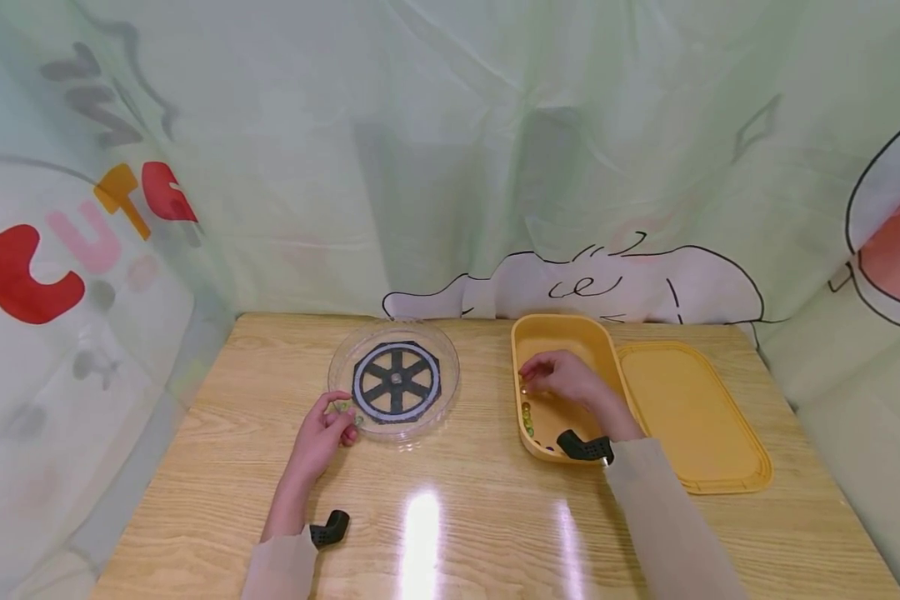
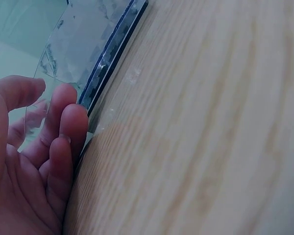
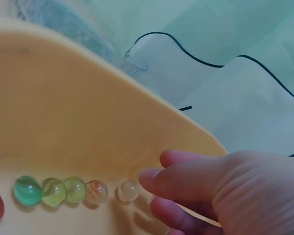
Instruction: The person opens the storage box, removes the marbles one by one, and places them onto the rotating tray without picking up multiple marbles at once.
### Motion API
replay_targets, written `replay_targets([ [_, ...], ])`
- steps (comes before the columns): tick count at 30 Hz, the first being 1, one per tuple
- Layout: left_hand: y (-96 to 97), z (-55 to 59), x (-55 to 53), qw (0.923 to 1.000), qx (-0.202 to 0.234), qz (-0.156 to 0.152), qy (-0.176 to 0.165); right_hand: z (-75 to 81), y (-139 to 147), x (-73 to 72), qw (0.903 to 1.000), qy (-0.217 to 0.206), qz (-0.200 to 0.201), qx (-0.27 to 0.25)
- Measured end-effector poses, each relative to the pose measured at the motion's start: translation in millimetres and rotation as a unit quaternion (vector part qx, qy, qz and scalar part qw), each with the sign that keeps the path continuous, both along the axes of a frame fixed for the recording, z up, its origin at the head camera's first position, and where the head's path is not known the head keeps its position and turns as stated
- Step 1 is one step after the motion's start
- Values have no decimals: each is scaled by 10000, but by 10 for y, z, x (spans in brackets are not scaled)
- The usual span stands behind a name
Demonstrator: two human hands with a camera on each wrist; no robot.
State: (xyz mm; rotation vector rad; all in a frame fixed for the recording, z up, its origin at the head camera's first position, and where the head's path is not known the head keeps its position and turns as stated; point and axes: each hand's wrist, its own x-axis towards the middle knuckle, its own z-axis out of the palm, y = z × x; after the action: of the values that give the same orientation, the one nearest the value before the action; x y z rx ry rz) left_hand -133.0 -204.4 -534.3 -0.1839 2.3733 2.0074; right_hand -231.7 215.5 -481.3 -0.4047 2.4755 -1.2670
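My left hand [image 1: 321, 433] holds the near-left rim of a round clear dish [image 1: 450, 400], thumb and forefinger over the edge and the other fingers curled against its outer side [image 2: 74, 115]. Greenish marbles [image 1: 359, 421] show beside the thumb. In the dish's middle is a dark six-spoked wheel shape [image 1: 397, 380] with a pale ring. My right hand [image 1: 562, 379] reaches into a yellow container [image 1: 562, 323], fingers loosely bent. Its fingertips are right at a clear marble [image 3: 128, 191]. A row of green, yellow-green and reddish marbles [image 3: 28, 191] lies along the container's side.
To the container's right, its flat yellow lid [image 1: 697, 417] lies on the wooden table [image 1: 480, 517]. A printed curtain [image 1: 450, 167] hangs behind the table and down both sides. Each wrist carries a black camera mount [image 1: 332, 529].
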Motion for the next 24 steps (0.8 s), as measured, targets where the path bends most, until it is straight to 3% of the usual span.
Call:
replay_targets([
  [8, 6, -10, -4, 10000, 16, -17, -21, 17, -49, 1, 9989, 144, 24, 448],
  [24, 8, 16, 9, 9999, 73, -35, -92, -37, -105, -25, 9965, 214, 46, 802],
])
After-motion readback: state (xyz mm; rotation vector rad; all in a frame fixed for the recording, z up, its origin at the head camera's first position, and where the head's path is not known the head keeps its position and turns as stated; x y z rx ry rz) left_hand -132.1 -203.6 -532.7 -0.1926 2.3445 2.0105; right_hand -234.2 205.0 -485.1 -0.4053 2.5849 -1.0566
